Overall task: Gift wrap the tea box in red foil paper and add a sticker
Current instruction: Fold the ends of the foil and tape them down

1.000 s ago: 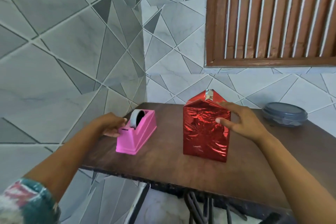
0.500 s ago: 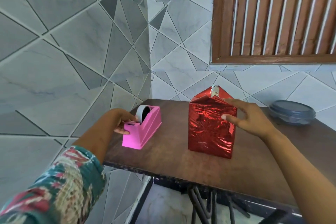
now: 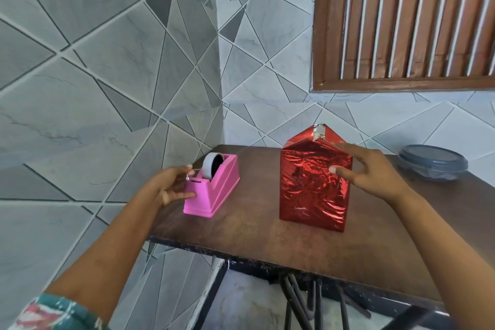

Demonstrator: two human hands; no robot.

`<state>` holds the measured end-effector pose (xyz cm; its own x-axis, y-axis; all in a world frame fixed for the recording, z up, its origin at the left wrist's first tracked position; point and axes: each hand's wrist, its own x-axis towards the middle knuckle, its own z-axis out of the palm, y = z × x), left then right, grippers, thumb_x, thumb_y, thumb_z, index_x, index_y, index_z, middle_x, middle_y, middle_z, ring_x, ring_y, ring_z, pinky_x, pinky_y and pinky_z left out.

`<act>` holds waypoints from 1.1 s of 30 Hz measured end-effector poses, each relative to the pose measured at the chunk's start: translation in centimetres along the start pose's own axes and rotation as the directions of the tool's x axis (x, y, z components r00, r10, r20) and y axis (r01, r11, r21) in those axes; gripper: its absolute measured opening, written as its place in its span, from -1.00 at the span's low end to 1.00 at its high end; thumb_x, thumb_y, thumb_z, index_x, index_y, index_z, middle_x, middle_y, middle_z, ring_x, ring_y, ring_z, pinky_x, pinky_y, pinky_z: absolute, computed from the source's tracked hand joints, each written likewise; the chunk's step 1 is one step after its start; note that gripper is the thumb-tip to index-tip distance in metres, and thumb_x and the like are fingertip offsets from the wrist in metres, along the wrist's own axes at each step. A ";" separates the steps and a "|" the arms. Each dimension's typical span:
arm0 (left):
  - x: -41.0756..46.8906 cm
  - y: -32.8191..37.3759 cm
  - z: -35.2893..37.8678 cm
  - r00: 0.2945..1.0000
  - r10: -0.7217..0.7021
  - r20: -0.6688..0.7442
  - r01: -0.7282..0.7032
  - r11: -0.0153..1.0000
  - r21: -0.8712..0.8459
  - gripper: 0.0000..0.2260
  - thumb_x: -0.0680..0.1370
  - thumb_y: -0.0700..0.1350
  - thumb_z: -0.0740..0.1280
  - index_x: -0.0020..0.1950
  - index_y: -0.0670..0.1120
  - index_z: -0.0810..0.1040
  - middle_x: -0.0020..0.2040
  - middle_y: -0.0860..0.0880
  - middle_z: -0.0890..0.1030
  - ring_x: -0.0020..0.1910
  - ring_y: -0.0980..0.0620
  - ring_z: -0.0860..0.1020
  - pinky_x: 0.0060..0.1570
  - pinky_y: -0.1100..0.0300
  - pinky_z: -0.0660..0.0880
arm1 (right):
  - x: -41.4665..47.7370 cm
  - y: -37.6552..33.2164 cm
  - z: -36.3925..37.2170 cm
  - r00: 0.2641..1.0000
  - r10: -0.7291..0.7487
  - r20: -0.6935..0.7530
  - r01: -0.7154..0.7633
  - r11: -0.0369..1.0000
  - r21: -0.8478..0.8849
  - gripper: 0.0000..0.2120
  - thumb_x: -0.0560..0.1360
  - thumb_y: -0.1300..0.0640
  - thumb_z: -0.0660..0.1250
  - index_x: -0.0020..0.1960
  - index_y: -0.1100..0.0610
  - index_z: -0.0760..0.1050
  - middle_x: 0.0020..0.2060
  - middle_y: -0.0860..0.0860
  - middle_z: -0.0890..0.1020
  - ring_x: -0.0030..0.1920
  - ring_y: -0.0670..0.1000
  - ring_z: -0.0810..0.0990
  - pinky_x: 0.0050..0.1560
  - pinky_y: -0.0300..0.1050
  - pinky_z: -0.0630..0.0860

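A home corner: tiled walls (image 3: 107, 67), louvred wooden window (image 3: 401, 21), worn table (image 3: 257, 236)

Tea box (image 3: 312, 195) upright on desk (image 3: 267, 241), fully wrapped in crinkled red foil (image 3: 302, 161); top gathered into a peaked ridge, silver underside showing at apex

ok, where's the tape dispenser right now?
Head view: the pink tape dispenser sits at the left of the table near the wall corner, left of the red foil-wrapped box, with the left hand at its near end.
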<state>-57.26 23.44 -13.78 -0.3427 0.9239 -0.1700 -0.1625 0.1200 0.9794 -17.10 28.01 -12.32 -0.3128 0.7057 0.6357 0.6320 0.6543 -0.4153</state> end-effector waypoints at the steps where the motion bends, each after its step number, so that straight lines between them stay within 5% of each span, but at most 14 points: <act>1: 0.1 -0.9 -0.3 1.000 0.025 -0.004 -0.025 0.999 -0.022 -0.94 0.56 -0.24 0.27 -0.09 -0.16 0.52 -0.15 -0.09 0.54 -0.15 -0.02 0.51 -0.47 0.09 0.58 | 0.0 -0.1 0.0 1.000 0.002 -0.002 -0.002 1.000 0.001 -0.49 0.38 0.06 0.48 0.30 0.10 0.50 0.25 0.05 0.55 0.26 0.03 0.50 0.28 -0.10 0.37; 7: 0.3 -3.8 -0.8 0.992 0.126 -0.020 -0.125 0.992 0.024 -0.92 0.49 -0.30 0.34 -0.05 -0.29 0.57 -0.08 -0.20 0.61 -0.07 -0.05 0.58 -0.27 0.28 0.61 | 0.0 -0.4 0.0 1.000 0.014 -0.012 -0.014 1.000 0.002 -0.50 0.39 0.09 0.48 0.30 0.10 0.49 0.25 0.05 0.54 0.26 0.02 0.49 0.20 -0.20 0.32; 12: 1.3 -4.6 -1.2 0.978 0.198 -0.070 -0.182 0.966 0.184 -0.80 0.47 -0.25 0.39 0.05 -0.31 0.56 -0.04 -0.21 0.63 -0.01 -0.10 0.60 0.06 0.07 0.53 | -0.1 -0.9 -0.2 1.000 0.010 -0.013 -0.010 1.000 0.021 -0.53 0.39 0.14 0.48 0.28 0.10 0.50 0.22 0.02 0.56 0.15 -0.13 0.46 0.14 -0.26 0.28; 17: 1.0 -4.4 -2.4 0.953 0.296 -0.067 -0.209 0.801 0.562 -0.83 0.50 -0.22 0.37 -0.28 -0.24 0.58 -0.36 -0.12 0.56 -0.32 0.00 0.50 -0.27 0.24 0.44 | -0.1 -0.8 -0.3 1.000 0.017 0.000 -0.017 1.000 0.024 -0.51 0.38 0.12 0.48 0.29 0.10 0.50 0.19 -0.04 0.55 0.17 -0.14 0.46 0.16 -0.27 0.28; 21: 0.2 -2.7 -3.8 0.924 0.376 -0.076 -0.282 0.801 0.528 -0.82 0.54 -0.25 0.32 -0.25 -0.25 0.56 -0.51 -0.04 0.53 -0.60 0.19 0.46 -0.57 0.43 0.40 | -0.1 -0.3 -0.2 1.000 0.024 0.014 -0.025 0.999 0.025 -0.50 0.38 0.06 0.48 0.30 0.07 0.49 0.25 -0.03 0.53 0.25 -0.08 0.48 0.24 -0.21 0.33; 23: -1.0 -0.5 -2.4 0.901 0.434 -0.014 -0.386 0.815 0.432 -0.88 0.55 -0.25 0.29 -0.10 -0.29 0.56 -0.42 -0.12 0.52 -0.62 0.22 0.44 -0.58 0.43 0.39 | -0.3 -0.3 -0.1 1.000 0.007 0.028 -0.008 1.000 0.030 -0.50 0.39 0.01 0.48 0.30 0.06 0.50 0.26 -0.03 0.54 0.27 -0.06 0.49 0.28 -0.16 0.36; 27: -3.6 4.0 4.7 0.812 0.524 0.256 -0.583 0.744 0.327 -0.88 0.55 -0.28 0.26 -0.11 -0.20 0.59 -0.51 -0.01 0.47 -0.61 0.18 0.34 -0.58 0.40 0.28 | -0.4 -0.7 -0.3 0.999 -0.030 0.033 0.029 0.999 0.022 -0.49 0.37 -0.09 0.39 0.28 0.03 0.50 0.25 -0.07 0.54 0.27 -0.10 0.48 0.30 -0.08 0.39; 33: -3.2 7.4 16.2 0.606 0.391 0.693 -0.688 0.695 0.209 -0.77 0.55 -0.16 0.28 0.17 0.02 0.57 -0.49 0.06 0.44 -0.56 0.18 0.29 -0.50 0.38 0.24 | -0.1 0.1 -0.4 0.994 -0.075 0.075 0.076 0.997 -0.011 -0.47 0.39 -0.24 0.29 0.30 -0.06 0.47 0.30 -0.14 0.48 0.31 -0.22 0.40 0.31 -0.24 0.31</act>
<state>-42.35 27.23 -4.22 0.3703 0.8583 0.3553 0.3157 -0.4760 0.8208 -16.67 27.92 -12.15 -0.4115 0.6729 0.6146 0.6144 0.7030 -0.3582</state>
